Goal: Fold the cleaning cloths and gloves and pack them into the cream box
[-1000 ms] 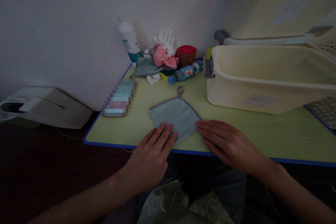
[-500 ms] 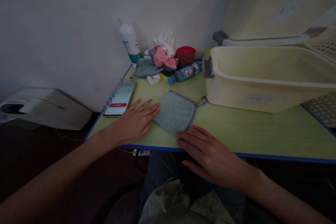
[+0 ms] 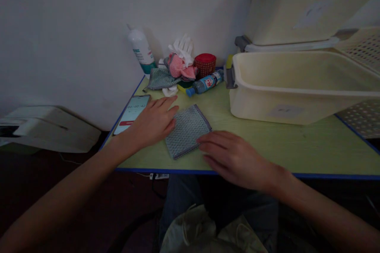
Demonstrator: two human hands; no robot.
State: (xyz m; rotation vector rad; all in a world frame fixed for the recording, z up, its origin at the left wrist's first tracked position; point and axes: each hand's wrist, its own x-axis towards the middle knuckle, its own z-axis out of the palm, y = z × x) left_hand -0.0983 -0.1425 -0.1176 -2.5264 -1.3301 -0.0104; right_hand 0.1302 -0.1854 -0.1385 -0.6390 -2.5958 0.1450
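A grey-blue woven dishcloth (image 3: 188, 130) with a checked border lies flat on the table in front of me. My left hand (image 3: 156, 120) is at its left side, fingers stretched out and a little apart, gripping nothing. Over the cloth's right corner, my right hand (image 3: 234, 158) has its fingers bent and drawn together, the fingertips on the checked edge. The corner and its hanging loop are hidden under those fingers. Just left of my left hand lies a phone (image 3: 135, 106) with a running timer, partly covered by the hand.
At the back stand a white bottle (image 3: 142, 51), a pile of cloths with a pink one (image 3: 178, 67), a white glove (image 3: 184, 47), a red woven container (image 3: 204, 65) and a blue-capped bottle (image 3: 208, 82). A cream bin (image 3: 267, 106) fills the right side.
The dishcloth has turned clockwise, bringing its loop corner under my right hand. My right fingers have drawn together. My left hand has moved up slightly, partly over the phone.
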